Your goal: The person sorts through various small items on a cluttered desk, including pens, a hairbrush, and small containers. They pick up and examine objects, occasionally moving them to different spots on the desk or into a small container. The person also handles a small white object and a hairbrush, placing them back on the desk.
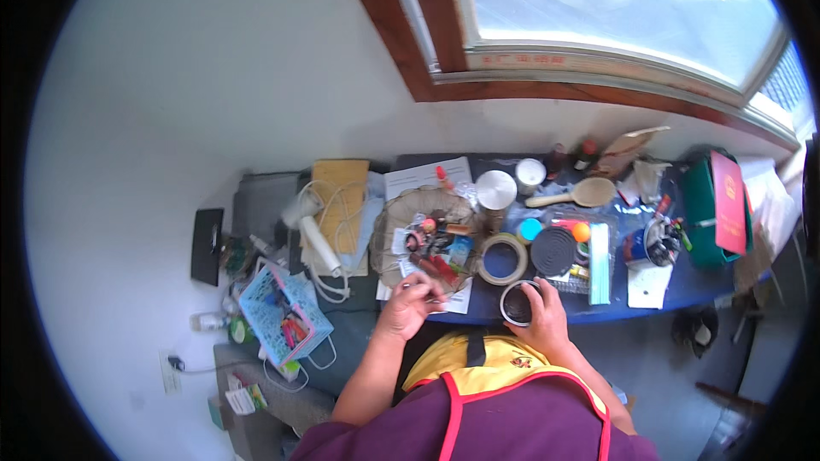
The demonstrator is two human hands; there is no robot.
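My right hand [546, 320] grips a round white-rimmed container [516, 305] with a dark inside at the table's front edge. To its left, my left hand [409, 308] is raised with thumb and fingers drawn together; whether a small item is pinched there cannot be made out. That hand is beside the front of a scalloped, see-through bowl [384, 244] full of small cosmetics and odds and ends. A roll of tape [485, 274] lies just behind the container. Near my right fingers is a dark, ridged round disc [553, 250].
A wooden hairbrush [592, 193], white-lidded jars [496, 189] and a pen holder [637, 248] stand on the blue-topped table [487, 319]. At left are a white hair dryer [319, 244] with its cord and a blue basket [261, 294]. A green box [699, 211] stands at right.
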